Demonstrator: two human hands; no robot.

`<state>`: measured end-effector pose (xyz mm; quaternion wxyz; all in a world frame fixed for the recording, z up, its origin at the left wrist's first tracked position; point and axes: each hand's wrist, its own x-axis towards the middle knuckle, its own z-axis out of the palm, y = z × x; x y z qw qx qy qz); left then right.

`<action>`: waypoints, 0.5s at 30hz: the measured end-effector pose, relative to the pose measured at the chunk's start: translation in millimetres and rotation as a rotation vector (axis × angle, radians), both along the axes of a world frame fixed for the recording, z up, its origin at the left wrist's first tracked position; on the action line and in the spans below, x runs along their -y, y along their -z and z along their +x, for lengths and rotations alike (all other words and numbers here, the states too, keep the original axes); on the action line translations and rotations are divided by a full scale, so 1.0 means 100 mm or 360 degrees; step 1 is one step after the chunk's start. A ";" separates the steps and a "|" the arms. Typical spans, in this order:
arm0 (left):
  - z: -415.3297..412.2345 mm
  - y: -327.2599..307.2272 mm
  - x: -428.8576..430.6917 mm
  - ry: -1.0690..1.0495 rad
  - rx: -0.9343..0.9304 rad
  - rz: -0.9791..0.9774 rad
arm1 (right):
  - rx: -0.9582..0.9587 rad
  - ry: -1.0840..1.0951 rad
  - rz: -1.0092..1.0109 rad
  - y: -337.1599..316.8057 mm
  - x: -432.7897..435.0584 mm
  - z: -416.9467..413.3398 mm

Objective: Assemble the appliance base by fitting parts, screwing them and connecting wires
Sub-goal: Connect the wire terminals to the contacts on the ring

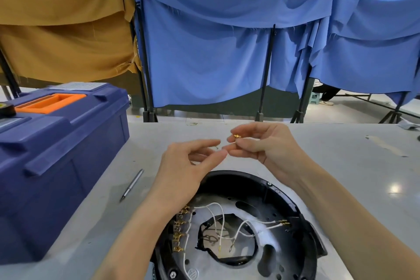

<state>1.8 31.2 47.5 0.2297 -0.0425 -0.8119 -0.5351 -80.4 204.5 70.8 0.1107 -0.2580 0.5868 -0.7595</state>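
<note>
the grey bench is carrying a blue toolbox on the left, its lid closed, orange handle lying on top. the round black appliance base is lying near the front edge; white wires are curving inside it, and a row of brass terminals is sitting at its left inner side. above the base, the left hand is half open, a thin hook showing by its fingers; i cannot tell if it is gripping it. the right hand is pinching a small brass part. a slim metal tool is lying between toolbox and base.
</note>
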 end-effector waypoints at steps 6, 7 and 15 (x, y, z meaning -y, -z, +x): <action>0.08 -0.12 -0.08 -0.0027 -0.0120 0.0204 | -0.0266 0.0127 0.0121 0.00 0.06 0.30; 0.08 -0.12 -0.08 -0.0043 -0.0107 0.0198 | -0.0308 0.0174 0.0132 0.00 0.07 0.32; 0.11 -0.16 -0.10 -0.0056 -0.0090 0.0269 | -0.0419 0.0311 0.0094 0.04 0.15 0.44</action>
